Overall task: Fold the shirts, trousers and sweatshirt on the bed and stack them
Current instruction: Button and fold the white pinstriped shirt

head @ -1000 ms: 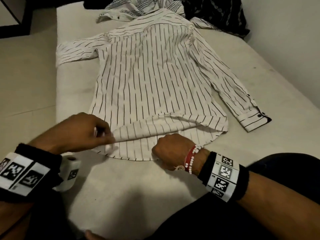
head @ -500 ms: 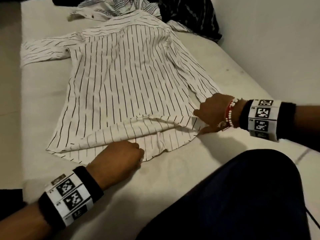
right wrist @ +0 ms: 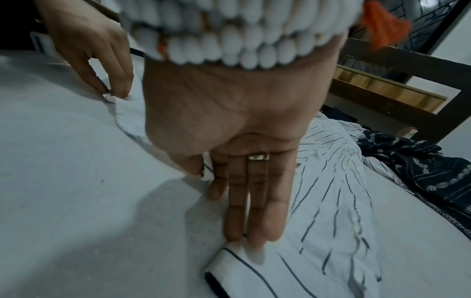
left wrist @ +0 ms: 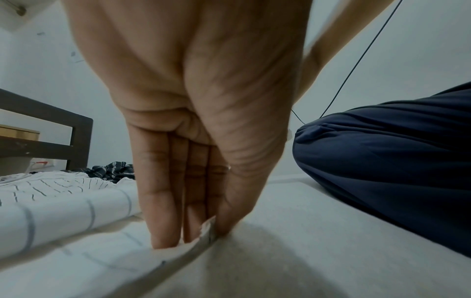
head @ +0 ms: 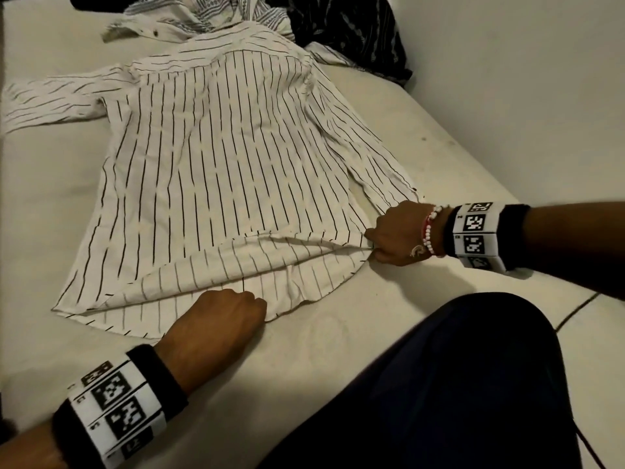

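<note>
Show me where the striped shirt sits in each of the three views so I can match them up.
Head: the striped shirt fills the upper left, spread flat on the bed.
Left wrist: lower left, its hem pinched by the left hand.
Right wrist: lower right, under the right hand.
Shared landmark: the dark patterned garment beyond the shirt.
</note>
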